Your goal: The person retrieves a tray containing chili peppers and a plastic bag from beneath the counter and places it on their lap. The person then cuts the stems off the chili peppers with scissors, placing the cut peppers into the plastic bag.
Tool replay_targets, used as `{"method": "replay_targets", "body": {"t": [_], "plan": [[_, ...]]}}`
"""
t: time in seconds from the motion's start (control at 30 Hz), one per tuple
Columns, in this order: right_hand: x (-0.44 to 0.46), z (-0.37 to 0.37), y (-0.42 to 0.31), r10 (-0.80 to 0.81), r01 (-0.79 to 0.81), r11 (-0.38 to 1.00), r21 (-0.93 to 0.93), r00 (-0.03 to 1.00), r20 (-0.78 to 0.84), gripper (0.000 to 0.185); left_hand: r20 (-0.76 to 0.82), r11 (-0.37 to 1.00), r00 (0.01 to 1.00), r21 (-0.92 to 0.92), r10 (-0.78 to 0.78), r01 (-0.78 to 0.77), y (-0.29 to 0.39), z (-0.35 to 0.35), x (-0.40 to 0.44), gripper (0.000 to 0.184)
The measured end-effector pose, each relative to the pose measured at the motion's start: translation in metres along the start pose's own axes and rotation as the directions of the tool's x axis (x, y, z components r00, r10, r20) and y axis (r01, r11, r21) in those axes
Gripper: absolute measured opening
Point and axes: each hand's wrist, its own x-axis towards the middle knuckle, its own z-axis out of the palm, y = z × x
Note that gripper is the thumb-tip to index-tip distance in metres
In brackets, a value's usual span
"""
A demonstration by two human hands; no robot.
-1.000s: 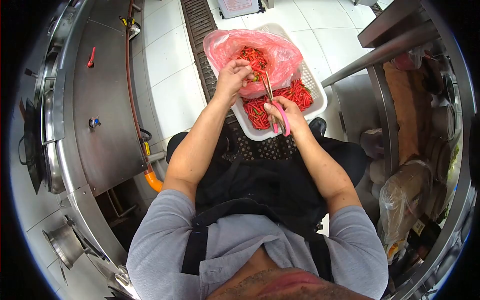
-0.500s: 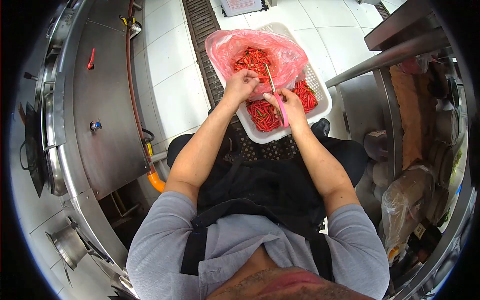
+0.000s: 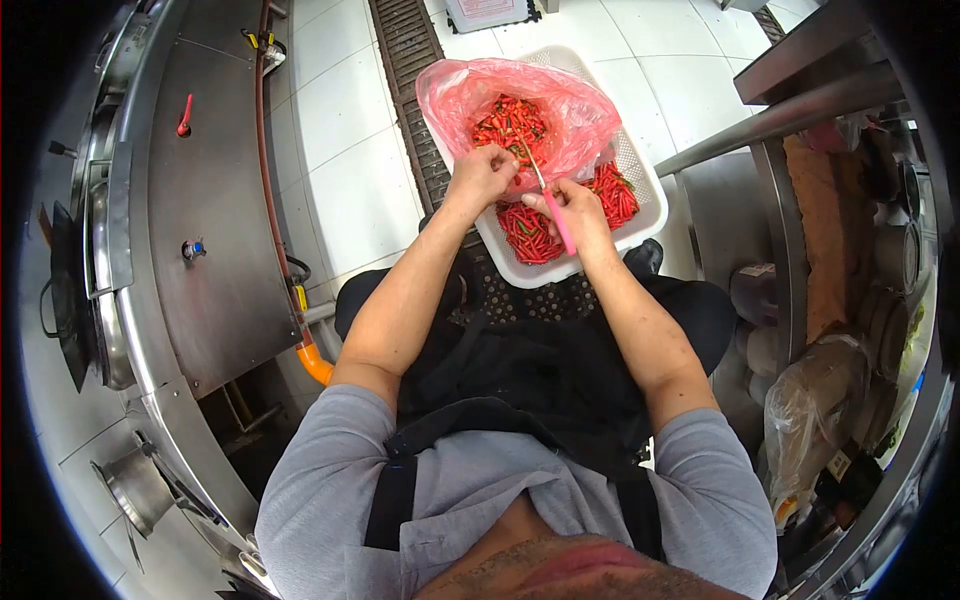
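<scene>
Pink-handled scissors [image 3: 557, 217] are in my right hand [image 3: 577, 214], their blades pointing up and left over a pink plastic bag [image 3: 585, 108]. Inside the bag lie cut red chilies [image 3: 510, 122] with some green bits. My left hand [image 3: 484, 175] is pinched at the bag's near left edge, close to the blades; what its fingertips hold, if anything, is too small to make out. The bag rests in a white perforated basket [image 3: 655, 205], where whole red chilies [image 3: 531, 235] lie below and to the right of the bag.
The basket is on the white tiled floor [image 3: 350, 170] beside a drain grate [image 3: 408, 80]. A steel cabinet [image 3: 225, 220] stands at left. At right is a steel shelf rail [image 3: 780, 118] with a plastic-wrapped item [image 3: 815, 400]. A white container [image 3: 490, 12] is at the top.
A red chili piece seen at my left fingertips half a second ago no longer shows there. The scissors have closed up and turned slightly, while the pink bag looks nearly unmoved.
</scene>
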Motion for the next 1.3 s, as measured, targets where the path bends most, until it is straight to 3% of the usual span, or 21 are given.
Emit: {"method": "replay_targets", "body": {"t": [0.07,0.1,0.17,0.3,0.47,0.6,0.67,0.8,0.87,1.0,1.07,1.2,1.3], "plan": [[0.0,-0.001,0.002,0.076,-0.077,0.995,0.056,0.997,0.021,0.05,0.041,0.993,0.993,-0.047,-0.11,0.112,0.008,-0.005,-0.001,0.019],[-0.001,-0.003,-0.001,0.075,-0.076,0.996,0.055,0.997,0.02,0.05,0.04,0.993,0.993,-0.048,-0.11,0.112,0.008,-0.005,-0.001,0.019],[-0.004,-0.007,-0.01,0.203,-0.219,0.965,0.143,0.972,0.121,0.051,0.029,0.98,0.991,-0.143,-0.133,0.136,0.009,-0.006,-0.001,0.02],[-0.003,-0.003,-0.007,0.17,-0.197,0.966,0.169,0.972,0.16,0.054,0.063,0.957,0.983,-0.227,-0.173,0.183,0.015,-0.005,-0.001,0.02],[0.005,0.001,0.011,0.056,-0.07,0.983,0.17,0.995,0.082,0.057,0.233,0.954,0.958,-0.207,-0.167,0.217,0.015,-0.001,-0.003,0.02],[0.007,-0.003,0.01,0.1,-0.11,0.989,0.1,0.99,0.095,0.056,0.213,0.962,0.965,-0.19,-0.153,0.194,0.014,-0.001,-0.004,0.022],[0.005,-0.009,0.0,0.097,-0.097,0.995,-0.005,0.99,0.103,0.055,0.181,0.987,0.98,-0.119,-0.089,0.111,0.004,0.003,0.0,0.023],[0.002,-0.009,-0.002,0.107,-0.109,0.994,0.026,0.991,0.081,0.054,0.134,0.992,0.985,-0.056,-0.108,0.116,0.015,-0.002,-0.002,0.023],[-0.003,-0.013,-0.012,0.217,-0.237,0.963,0.129,0.964,0.151,0.054,0.109,0.989,0.986,-0.06,-0.126,0.133,0.011,-0.001,0.001,0.023],[-0.001,-0.007,-0.003,0.193,-0.226,0.951,0.21,0.967,0.165,0.054,0.108,0.989,0.986,-0.061,-0.13,0.137,0.012,-0.001,0.002,0.023],[0.0,-0.002,0.003,0.039,-0.049,0.993,0.104,0.995,0.093,0.042,0.104,0.995,0.99,-0.036,-0.093,0.097,0.012,0.002,0.001,0.024],[0.005,-0.001,0.013,0.015,-0.016,1.0,0.021,0.998,0.063,0.042,0.161,0.998,0.985,0.029,-0.06,0.056,0.003,0.008,0.003,0.025],[0.004,-0.005,0.007,0.062,-0.061,0.998,-0.009,0.996,0.066,0.052,0.171,0.996,0.981,0.023,-0.087,0.084,-0.001,0.009,0.004,0.026]]}}
